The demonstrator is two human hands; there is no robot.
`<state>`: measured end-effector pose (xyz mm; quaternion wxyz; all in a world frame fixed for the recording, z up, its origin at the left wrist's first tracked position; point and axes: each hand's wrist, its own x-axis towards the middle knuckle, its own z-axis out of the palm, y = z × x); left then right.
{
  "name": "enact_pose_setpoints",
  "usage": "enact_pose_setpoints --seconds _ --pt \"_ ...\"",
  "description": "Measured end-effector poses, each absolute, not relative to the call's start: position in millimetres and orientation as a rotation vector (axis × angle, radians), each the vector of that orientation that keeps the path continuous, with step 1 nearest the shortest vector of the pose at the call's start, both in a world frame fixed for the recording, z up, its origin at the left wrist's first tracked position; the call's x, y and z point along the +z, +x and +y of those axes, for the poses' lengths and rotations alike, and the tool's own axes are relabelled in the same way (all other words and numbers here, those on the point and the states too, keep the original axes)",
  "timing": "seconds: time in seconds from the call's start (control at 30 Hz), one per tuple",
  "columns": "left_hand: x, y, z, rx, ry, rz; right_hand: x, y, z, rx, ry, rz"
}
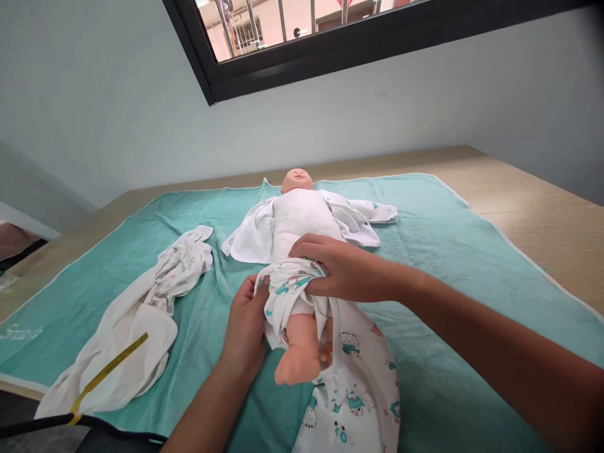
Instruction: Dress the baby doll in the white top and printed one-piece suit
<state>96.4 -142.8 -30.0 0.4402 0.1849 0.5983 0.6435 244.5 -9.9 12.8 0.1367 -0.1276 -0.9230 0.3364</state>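
The work on the patterned garment (363, 358) looks partway along: it lies bunched about the hips and upper leg of the doll (304, 217), while a long, loose part spreads on the near side of the doll. One bare foot (298, 365) is clear of the gathered cloth; the other shows only in part, in shadow beside it. Left undone, judging by how things lie, are the smoothing of these folds and the closing of the white jacket (255, 233), which hangs open on both sides of the doll. Whether the patterned garment is going on or coming off cannot be told.

The left hand (245, 324) reaches up at the doll's left-hand side as the person sees it, fingers curled closed on the garment's bunched edge. The right hand (337, 267) comes across from the doll's other side, palm down, its thumb and fingers slightly parted with gathered cloth between them. The doll lies face up on a green towel (443, 251) over the bench (519, 214); another crumpled garment (146, 321) lies left of the doll.
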Motion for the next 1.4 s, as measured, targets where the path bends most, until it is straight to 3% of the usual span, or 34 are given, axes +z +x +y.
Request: enact_pose_setpoints --seconds 0.23,0.4,0.73,0.9,1.13,1.4 --pt "-39.6 84.9 -146.1 1.538 0.459 1.144 13.9 252.3 10.2 1.414 -0.482 -2.694" --pt "-37.8 72.8 -149.9 1.484 0.432 1.075 14.3 253.1 11.3 1.299 -0.574 -2.776" --pt "-33.8 72.8 -139.5 1.318 0.674 1.489 30.9 275.3 25.7 1.422 -0.479 -3.105" --pt "-41.0 65.6 -137.6 1.265 0.790 1.566 28.9 280.5 26.0 1.254 -0.650 -3.261" --pt "-33.0 50.8 -101.2 1.246 1.564 1.770 19.6 280.8 35.6 1.019 -0.518 -3.095" --pt "-28.0 58.6 -46.8 0.826 2.587 1.647 12.5 283.5 43.6 0.924 -0.465 -2.930"
